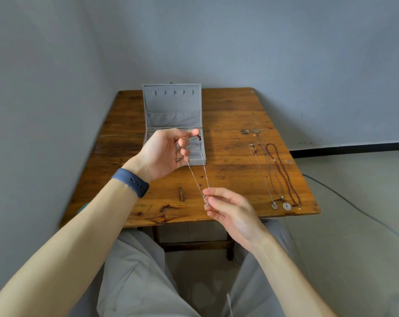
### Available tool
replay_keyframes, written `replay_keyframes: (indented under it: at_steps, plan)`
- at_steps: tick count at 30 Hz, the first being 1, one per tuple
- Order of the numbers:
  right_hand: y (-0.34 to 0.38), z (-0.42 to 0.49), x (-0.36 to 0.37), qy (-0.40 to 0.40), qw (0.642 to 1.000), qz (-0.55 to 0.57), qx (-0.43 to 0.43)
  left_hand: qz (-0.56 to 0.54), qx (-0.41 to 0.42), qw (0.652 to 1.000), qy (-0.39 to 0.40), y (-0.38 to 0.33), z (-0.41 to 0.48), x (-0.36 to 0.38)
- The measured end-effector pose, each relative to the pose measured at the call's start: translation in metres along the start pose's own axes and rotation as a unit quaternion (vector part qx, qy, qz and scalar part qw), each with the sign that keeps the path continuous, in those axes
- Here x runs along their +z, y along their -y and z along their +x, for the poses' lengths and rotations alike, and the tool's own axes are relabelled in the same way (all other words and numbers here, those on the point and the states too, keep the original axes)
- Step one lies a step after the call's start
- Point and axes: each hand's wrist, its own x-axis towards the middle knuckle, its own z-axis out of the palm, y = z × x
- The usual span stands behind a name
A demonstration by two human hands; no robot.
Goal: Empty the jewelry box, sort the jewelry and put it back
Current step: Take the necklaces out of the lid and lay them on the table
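Left hand (168,152) pinches the silver chain (197,177) up top, right hand (230,209) pinches its pendant end, above the worktop's (228,175) near edge. I'd say a hard tug could snap it; slack could knot.

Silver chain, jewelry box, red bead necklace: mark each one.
silver chain (195,179), head view, left strand, mid-span.
jewelry box (172,104), head view, grey lining of open lid.
red bead necklace (285,172), head view, beads at mid-length.

A plain, bare room, likely domestic: worn wooden table (235,115) against painted grey walls (217,42).
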Motion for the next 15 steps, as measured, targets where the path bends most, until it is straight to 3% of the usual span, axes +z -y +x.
replay_keyframes:
  at_steps: [15]
  plan:
    - [-0.0029,-0.0001,-0.0029,-0.001,1.000,-0.002,0.018,0.013,0.016,0.999,-0.025,-0.0053,0.0002,-0.0053]
